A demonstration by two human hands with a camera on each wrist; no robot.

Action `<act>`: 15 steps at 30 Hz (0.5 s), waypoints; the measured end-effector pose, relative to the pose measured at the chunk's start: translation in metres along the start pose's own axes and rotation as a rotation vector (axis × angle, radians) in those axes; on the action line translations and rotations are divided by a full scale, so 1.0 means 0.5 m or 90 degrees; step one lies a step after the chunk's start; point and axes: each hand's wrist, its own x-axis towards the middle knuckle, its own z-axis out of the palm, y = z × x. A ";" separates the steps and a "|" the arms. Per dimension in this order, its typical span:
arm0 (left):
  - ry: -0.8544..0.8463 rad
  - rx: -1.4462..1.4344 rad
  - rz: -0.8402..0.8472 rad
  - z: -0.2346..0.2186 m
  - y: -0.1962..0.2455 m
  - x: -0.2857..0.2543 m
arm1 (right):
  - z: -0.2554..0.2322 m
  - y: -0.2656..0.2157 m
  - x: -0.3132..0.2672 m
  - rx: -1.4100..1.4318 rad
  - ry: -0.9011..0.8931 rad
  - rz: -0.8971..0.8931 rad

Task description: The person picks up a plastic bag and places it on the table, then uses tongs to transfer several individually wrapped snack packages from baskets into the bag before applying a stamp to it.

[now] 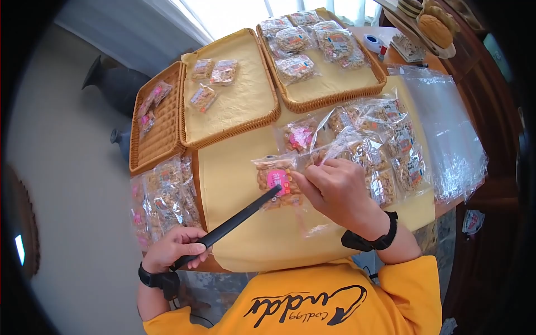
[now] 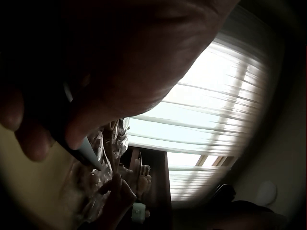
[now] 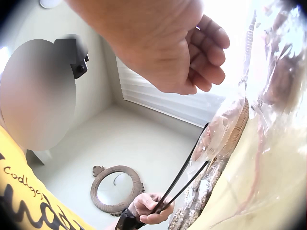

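Note:
My left hand [image 1: 177, 247] grips black tongs [image 1: 234, 221], which reach up and right. At their tips is a clear packet of golden-brown snack pieces with a pink label [image 1: 276, 178]; in the right wrist view the packet [image 3: 207, 141] sits between the two tong arms. My right hand [image 1: 343, 190] is just right of this packet, fingers curled, thumb toward its edge. It pinches the edge of a clear plastic bag [image 1: 319, 223], with the fingertips partly hidden. Another pink-labelled packet [image 1: 300, 135] lies beyond, beside a pile of filled clear bags [image 1: 385, 151].
Three wicker trays stand along the back: the left one [image 1: 159, 125] and middle one [image 1: 223, 120] with a few packets, the right one [image 1: 335, 97] with several bags. Filled bags [image 1: 164, 198] lie at the table's left. Flat clear bags [image 1: 446, 134] are stacked at right, near a tape roll [image 1: 371, 42].

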 end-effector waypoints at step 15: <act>-0.041 0.933 0.247 0.058 0.331 0.102 | 0.002 0.006 0.000 -0.027 -0.009 -0.020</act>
